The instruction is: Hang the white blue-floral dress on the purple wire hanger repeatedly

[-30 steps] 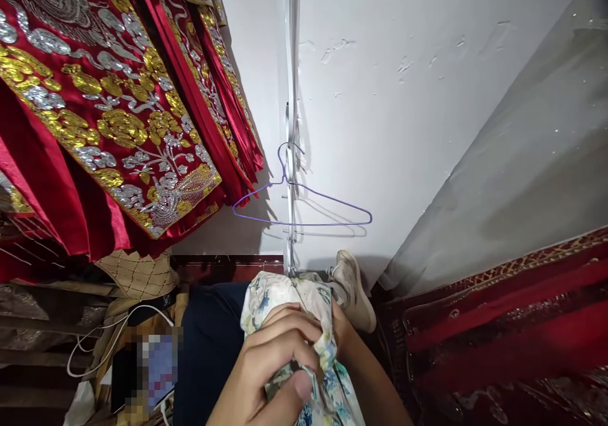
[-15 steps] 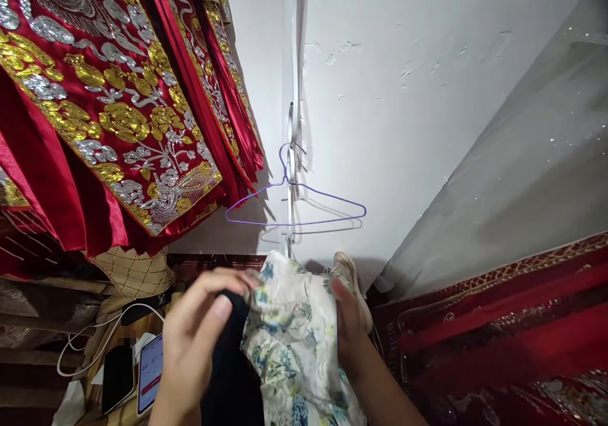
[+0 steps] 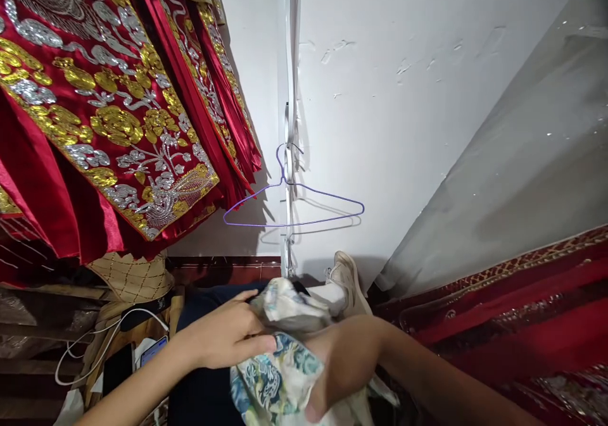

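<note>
A crumpled white cloth garment [image 3: 273,385] with a blue, green and yellow floral print lies over my lap at the bottom middle. My left hand [image 3: 230,334] grips it from the left, thumb on top and fingers partly under a fold. From the right, my right hand [image 3: 339,356] is closed on the same fabric, blurred by motion, its fingers partly hidden. Beyond the hands, a purple wire hanger [image 3: 327,194] hangs bare on a white metal stand [image 3: 289,122].
Red costumes [image 3: 118,122] with gold and silver embroidery hang at the left. Below them, a dark phone [image 3: 118,368], another phone [image 3: 154,351] and a white cable [image 3: 90,336] rest on a wooden surface. My shoe [image 3: 349,277] is near the wall; red fabric [image 3: 522,337] is at right.
The floral cloth has dropped lower and is bunched up rather than hanging spread. My left hand has moved right and down onto it; my right hand has swung across its front.
</note>
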Available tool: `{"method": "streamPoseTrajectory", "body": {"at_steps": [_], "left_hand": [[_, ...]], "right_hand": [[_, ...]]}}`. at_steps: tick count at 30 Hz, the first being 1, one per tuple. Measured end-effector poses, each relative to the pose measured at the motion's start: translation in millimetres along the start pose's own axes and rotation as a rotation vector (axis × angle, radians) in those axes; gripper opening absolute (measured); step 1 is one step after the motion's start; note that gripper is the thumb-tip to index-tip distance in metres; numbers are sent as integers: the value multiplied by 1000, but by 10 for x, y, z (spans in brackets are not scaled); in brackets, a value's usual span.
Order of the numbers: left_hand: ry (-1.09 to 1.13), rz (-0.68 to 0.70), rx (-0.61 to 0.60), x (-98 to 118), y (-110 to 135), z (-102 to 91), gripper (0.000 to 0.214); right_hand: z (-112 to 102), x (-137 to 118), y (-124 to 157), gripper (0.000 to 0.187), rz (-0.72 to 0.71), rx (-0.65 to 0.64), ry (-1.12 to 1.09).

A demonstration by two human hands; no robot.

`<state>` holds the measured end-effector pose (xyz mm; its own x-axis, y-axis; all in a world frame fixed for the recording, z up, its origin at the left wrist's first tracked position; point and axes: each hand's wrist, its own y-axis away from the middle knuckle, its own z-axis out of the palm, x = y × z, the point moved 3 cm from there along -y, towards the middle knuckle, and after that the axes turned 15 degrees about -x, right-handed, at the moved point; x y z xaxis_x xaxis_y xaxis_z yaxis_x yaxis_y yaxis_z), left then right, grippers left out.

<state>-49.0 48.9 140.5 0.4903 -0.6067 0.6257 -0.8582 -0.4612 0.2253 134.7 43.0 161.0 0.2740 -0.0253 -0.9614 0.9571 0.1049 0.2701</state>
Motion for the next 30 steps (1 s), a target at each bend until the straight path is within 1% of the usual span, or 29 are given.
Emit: {"method": "streamPoseTrajectory", "body": {"at_steps": [1,2,3,4,5,7,8,9,11,12,13,14,15,17,18,19,20,22,23,24,25,28,30], "left_hand": [[-67,-55,6,-92,81,-51,51],[-117,-123,23,-196,175,-125,46],[-154,-193,52,-304,280,-217,41],[-184,-258,89,-405,388,-316,37],[-206,-315,128,-494,493,-413,35],[-206,-391,213,-603,659,-567,36],[-181,-400,255,-617,706,-612,38],[-141,-385,287,-602,723,-631,40],[-33,-308,307,-513,681,-605,38],[39,-266,305,-457,639,-572,36],[121,-233,300,-407,596,-534,36],[205,-212,305,-372,559,-498,36],[278,-206,331,-359,537,-472,39],[329,-226,447,-399,541,-457,43],[289,-248,496,-446,557,-462,43],[208,-275,507,-504,571,-467,41],[106,-309,479,-569,576,-469,39],[-90,-379,331,-706,560,-452,34],[-164,-410,258,-767,545,-439,33],[-218,-438,215,-814,529,-432,33],[-256,-463,206,-841,513,-435,35],[-325,-485,277,-797,469,-508,42],[-345,-461,358,-680,448,-614,42]], "right_hand": [[-16,-91,143,38,76,0,4],[-46,-190,309,32,158,72,35],[-84,-296,486,25,231,183,102],[-124,-417,649,20,204,305,157],[-174,-520,790,19,177,435,230],[-332,-639,961,19,69,711,330],[-450,-639,982,18,10,849,362],[-594,-593,961,21,-49,981,374],[-923,-381,823,39,-162,1195,362],[-1089,-223,726,43,-186,1259,315],[-1241,-49,627,43,-197,1289,240],[-1365,119,550,38,-205,1323,164],[-1453,258,493,33,-198,1334,148],[-1521,442,477,25,-198,1346,142],[-1504,488,515,21,-199,1351,159],[-1462,510,577,17,-198,1358,178],[-1403,515,653,13,-192,1368,198],[-1267,499,811,7,-159,1382,236],[-1204,487,877,9,-126,1387,257],[-1150,476,931,10,-88,1390,279],[-1107,467,970,11,-49,1395,303],[-1033,456,1029,13,25,1416,370],[-1012,457,1030,14,12,1427,380]]}}
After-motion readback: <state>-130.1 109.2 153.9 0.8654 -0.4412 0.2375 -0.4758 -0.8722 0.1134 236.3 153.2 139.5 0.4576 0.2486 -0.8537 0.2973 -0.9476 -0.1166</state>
